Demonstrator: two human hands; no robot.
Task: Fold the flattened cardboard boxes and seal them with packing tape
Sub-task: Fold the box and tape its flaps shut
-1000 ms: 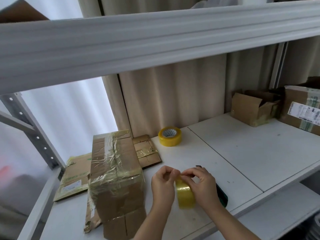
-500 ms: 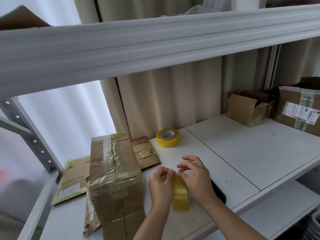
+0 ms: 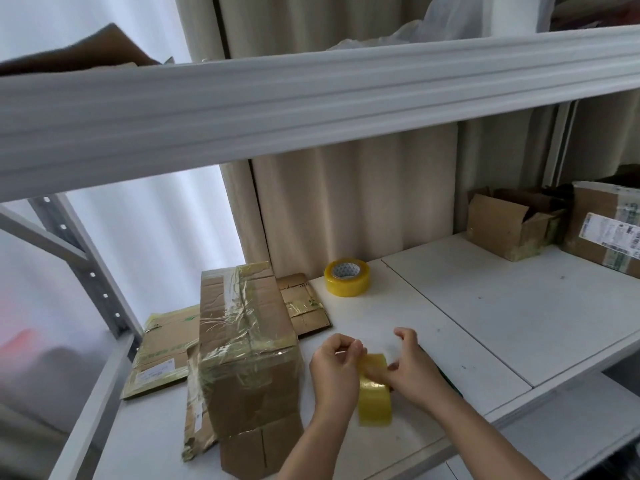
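A yellow tape roll (image 3: pixel 374 396) stands on edge between my two hands over the white shelf (image 3: pixel 485 306). My left hand (image 3: pixel 334 370) grips the roll's left side with curled fingers. My right hand (image 3: pixel 414 367) pinches the tape at the roll's top right. A folded cardboard box (image 3: pixel 242 344) wrapped in clear tape stands just left of my hands. Flattened boxes lie beneath and behind it, one at the left (image 3: pixel 166 351) and one at the back (image 3: pixel 304 303).
A second yellow tape roll (image 3: pixel 346 277) lies flat near the curtain. An open small box (image 3: pixel 505 226) and a labelled parcel (image 3: pixel 606 230) sit at the back right. A dark green object (image 3: pixel 448 379) shows behind my right wrist. A white upper shelf beam (image 3: pixel 311 98) crosses overhead.
The roll has dropped lower and turned between my hands. My right-hand fingers have shifted from the roll's top down to its right side.
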